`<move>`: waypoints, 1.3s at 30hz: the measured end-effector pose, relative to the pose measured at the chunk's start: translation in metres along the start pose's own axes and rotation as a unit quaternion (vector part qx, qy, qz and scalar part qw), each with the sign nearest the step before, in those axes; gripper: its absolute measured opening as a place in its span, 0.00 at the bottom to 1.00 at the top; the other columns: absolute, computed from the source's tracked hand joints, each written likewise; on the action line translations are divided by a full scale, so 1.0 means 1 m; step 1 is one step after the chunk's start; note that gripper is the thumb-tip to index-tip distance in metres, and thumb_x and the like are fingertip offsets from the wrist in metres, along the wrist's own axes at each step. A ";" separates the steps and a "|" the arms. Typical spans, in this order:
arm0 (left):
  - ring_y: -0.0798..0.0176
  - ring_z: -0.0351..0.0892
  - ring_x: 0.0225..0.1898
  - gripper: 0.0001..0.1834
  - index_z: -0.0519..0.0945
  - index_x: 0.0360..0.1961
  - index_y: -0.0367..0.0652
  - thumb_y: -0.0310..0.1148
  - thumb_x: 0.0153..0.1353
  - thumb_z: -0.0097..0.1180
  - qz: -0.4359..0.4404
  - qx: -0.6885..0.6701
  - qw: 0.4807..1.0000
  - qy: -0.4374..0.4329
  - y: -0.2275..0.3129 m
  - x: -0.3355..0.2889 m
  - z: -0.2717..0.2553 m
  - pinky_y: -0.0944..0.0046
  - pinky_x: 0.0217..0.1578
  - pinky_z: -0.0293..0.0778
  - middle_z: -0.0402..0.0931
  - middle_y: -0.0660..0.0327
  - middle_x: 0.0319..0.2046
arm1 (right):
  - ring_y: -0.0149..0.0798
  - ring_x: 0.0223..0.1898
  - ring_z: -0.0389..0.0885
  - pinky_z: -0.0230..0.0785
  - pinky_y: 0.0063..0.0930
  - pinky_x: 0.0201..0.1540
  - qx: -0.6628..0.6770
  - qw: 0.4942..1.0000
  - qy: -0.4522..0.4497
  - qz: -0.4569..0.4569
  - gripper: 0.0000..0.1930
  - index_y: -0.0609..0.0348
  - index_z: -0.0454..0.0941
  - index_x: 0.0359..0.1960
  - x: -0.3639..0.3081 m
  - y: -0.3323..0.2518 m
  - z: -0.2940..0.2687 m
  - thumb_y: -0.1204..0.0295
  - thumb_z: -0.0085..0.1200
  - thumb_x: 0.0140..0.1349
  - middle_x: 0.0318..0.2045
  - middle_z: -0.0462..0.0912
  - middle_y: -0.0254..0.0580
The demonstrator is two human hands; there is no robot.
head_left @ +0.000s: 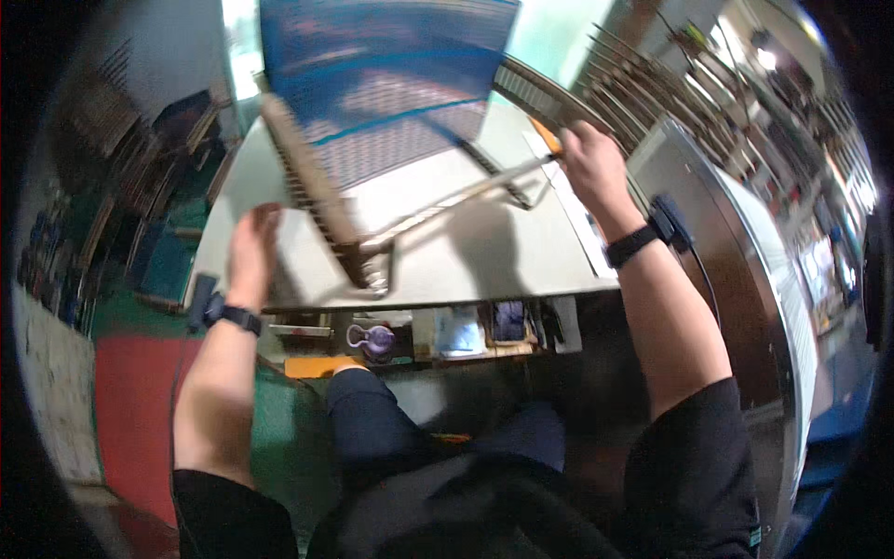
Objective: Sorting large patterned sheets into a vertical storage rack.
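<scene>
A large frame with slotted side rails (312, 182) and a pale front bar (456, 200) is tilted over the white tabletop (559, 265). My right hand (594, 168) is closed round the frame at the right end of the front bar. My left hand (253, 253) is raised beside the left rail, apart from it, with its fingers stretched upward and nothing seen in them; motion blurs it a little. Behind the front bar rises a blue panel with a pale mesh-like lower part (400, 126). How the panel joins the frame is unclear.
Under the table's front edge, a shelf holds a purple cup with a handle (374, 343), papers (459, 333) and a dark phone-like object (508, 321). A metal cabinet (717, 233) stands close on my right. Racks of long slats (643, 84) rise behind it.
</scene>
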State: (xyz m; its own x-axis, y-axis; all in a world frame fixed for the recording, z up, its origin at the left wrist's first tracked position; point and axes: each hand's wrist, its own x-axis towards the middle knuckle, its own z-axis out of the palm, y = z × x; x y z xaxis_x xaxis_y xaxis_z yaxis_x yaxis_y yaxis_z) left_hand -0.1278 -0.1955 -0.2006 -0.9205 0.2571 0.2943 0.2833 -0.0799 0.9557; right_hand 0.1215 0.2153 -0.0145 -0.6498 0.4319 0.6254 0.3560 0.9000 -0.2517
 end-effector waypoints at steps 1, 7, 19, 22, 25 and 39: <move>0.63 0.79 0.50 0.16 0.81 0.55 0.42 0.38 0.72 0.56 -0.013 -0.033 0.999 0.003 0.019 -0.007 -0.001 0.63 0.52 0.73 0.81 0.61 0.51 | 0.66 0.42 0.83 0.73 0.59 0.50 0.007 1.000 -0.005 0.001 0.19 0.63 0.79 0.36 -0.009 -0.007 -0.009 0.59 0.45 0.70 0.34 0.84 0.64; 0.65 0.74 0.59 0.22 0.76 0.64 0.46 0.44 0.74 0.54 0.058 -0.056 0.994 0.070 0.126 0.040 -0.126 0.62 0.58 0.69 0.77 0.63 0.58 | 0.63 0.41 0.84 0.76 0.54 0.48 0.101 0.981 -0.140 -0.085 0.20 0.62 0.81 0.38 -0.055 -0.049 -0.059 0.55 0.49 0.68 0.35 0.85 0.62; 0.60 0.68 0.68 0.17 0.77 0.60 0.39 0.29 0.72 0.52 0.374 0.308 0.849 -0.211 0.289 -0.046 0.051 0.58 0.71 0.58 0.73 0.56 0.63 | 0.60 0.39 0.85 0.77 0.53 0.44 0.172 0.941 -0.187 -0.224 0.20 0.54 0.83 0.41 -0.067 -0.025 -0.067 0.52 0.48 0.75 0.32 0.85 0.56; 0.61 0.72 0.62 0.17 0.77 0.58 0.38 0.29 0.70 0.54 0.358 0.265 0.850 -0.280 0.306 -0.066 0.111 0.62 0.65 0.63 0.74 0.58 0.60 | 0.61 0.39 0.85 0.77 0.57 0.44 0.157 0.953 -0.170 -0.195 0.20 0.53 0.83 0.38 -0.071 -0.041 -0.071 0.51 0.48 0.73 0.32 0.86 0.56; 0.57 0.75 0.58 0.15 0.78 0.52 0.37 0.28 0.66 0.56 0.398 0.245 0.820 -0.330 0.286 -0.046 0.186 0.61 0.61 0.68 0.76 0.54 0.54 | 0.62 0.42 0.84 0.76 0.56 0.47 0.118 0.962 -0.173 -0.172 0.19 0.59 0.80 0.41 -0.076 -0.027 -0.088 0.53 0.50 0.72 0.35 0.85 0.58; 0.60 0.79 0.50 0.36 0.77 0.63 0.39 0.61 0.77 0.38 -0.057 0.203 0.796 -0.567 0.249 -0.042 0.224 0.57 0.55 0.72 0.82 0.55 0.53 | 0.58 0.74 0.59 0.50 0.47 0.77 -0.346 0.869 0.353 0.017 0.38 0.66 0.60 0.73 -0.146 0.230 -0.500 0.55 0.55 0.69 0.71 0.64 0.63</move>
State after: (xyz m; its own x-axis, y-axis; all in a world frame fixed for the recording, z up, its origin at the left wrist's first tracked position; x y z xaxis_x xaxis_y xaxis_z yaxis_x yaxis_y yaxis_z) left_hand 0.0420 -0.0107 0.0250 -0.1760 0.9631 -0.2037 0.4913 0.2653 0.8296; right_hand 0.6337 0.3296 0.2061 -0.1438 0.0942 0.9851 0.8440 0.5315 0.0724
